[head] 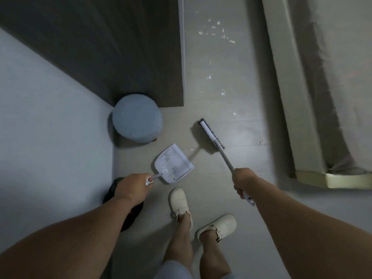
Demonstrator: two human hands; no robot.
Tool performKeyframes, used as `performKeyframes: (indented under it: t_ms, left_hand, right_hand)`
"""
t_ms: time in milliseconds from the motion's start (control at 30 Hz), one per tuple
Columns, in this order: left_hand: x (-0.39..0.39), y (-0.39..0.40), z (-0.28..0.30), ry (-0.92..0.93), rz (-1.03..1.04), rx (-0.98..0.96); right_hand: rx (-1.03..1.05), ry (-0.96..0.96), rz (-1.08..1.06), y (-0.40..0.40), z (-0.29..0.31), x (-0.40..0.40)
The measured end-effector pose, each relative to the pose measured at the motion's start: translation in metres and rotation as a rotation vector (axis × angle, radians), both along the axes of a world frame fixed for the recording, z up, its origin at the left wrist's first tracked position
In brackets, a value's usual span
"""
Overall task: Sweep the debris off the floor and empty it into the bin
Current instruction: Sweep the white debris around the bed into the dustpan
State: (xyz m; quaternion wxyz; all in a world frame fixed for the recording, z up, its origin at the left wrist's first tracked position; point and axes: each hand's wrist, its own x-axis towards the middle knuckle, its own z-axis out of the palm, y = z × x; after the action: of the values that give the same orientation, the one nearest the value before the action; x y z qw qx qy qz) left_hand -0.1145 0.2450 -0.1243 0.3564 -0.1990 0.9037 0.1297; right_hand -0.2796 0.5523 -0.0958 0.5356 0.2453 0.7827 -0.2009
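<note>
The dustpan (pixel 174 165) was held by its handle in the closed fingers of the left hand (pixel 131 189), its tray kept level, probably so the few scraps inside stayed put. The broom (pixel 211 134) was clamped in the right hand (pixel 242 183), head on the floor (pixel 241 129) ahead. Most debris (pixel 216 32) lay well beyond both hands. A dark bin (pixel 114 190), mostly hidden, sat beneath the left hand.

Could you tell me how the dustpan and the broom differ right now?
The dustpan is in the left hand, the broom in the right hand. The dustpan is a broad, flat scoop on a short handle; the broom is a narrow dark-bristled head on a long handle. Both look pale.
</note>
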Motion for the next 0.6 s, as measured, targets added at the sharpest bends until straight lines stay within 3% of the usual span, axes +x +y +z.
performKeyframes:
  t_ms: [33,133,200,333,433,467,500,533,600]
  left_hand:
    - [0.001,-0.004,-0.005,-0.005,0.020,0.011]
    - [0.004,-0.010,-0.016,0.020,0.044,0.010]
    - [0.002,-0.011,-0.017,0.029,0.048,-0.004]
    - [0.000,-0.014,-0.018,0.023,0.052,-0.005]
    - [-0.001,-0.011,-0.020,0.033,0.073,-0.003]
    - [-0.001,-0.009,-0.019,0.038,0.077,-0.002]
    - [-0.001,-0.009,-0.019,0.043,0.079,0.000]
    - [0.000,-0.009,-0.021,0.048,0.078,0.001]
    - [0.001,-0.008,-0.023,0.055,0.071,-0.003]
  right_hand:
    - [0.041,-0.084,-0.033,-0.007,-0.004,0.004]
    - [0.165,-0.162,0.563,-0.038,-0.012,0.023]
    - [0.146,-0.199,0.597,-0.057,-0.018,0.032]
    - [-0.055,-0.197,0.030,-0.072,-0.011,0.047]
    - [-0.049,-0.142,-0.210,-0.063,-0.004,0.042]
    - [-0.060,-0.140,-0.172,-0.064,0.002,0.037]
    - [-0.077,-0.118,0.014,-0.065,0.004,0.032]
    - [-0.066,-0.108,0.365,-0.065,0.005,0.025]
    - [0.087,-0.142,0.835,-0.077,0.006,0.019]
